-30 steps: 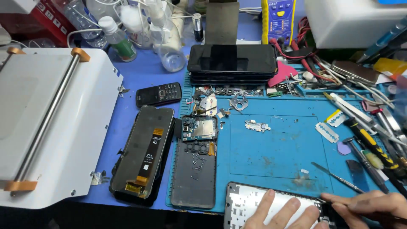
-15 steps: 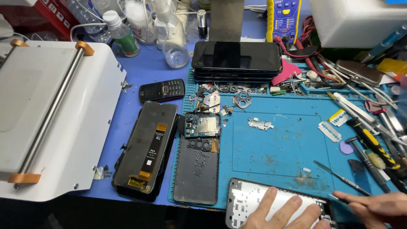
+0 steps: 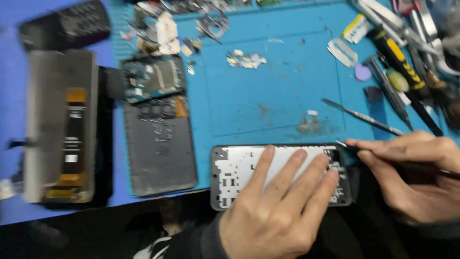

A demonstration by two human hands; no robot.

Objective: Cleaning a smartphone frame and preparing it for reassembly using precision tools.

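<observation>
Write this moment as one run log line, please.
left hand: flat on phone frame | right hand: holds thin metal tool at frame edge | blue mat

Under my left hand the phone frame looks matt white plastic; the blue mat rubbery, scuffed; my tweezers bare metal.

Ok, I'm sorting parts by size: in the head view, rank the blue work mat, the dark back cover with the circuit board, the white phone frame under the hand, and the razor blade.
1. blue work mat
2. dark back cover
3. white phone frame, partly hidden by the left hand and nearer the camera, so this placing is unsure
4. razor blade
</observation>
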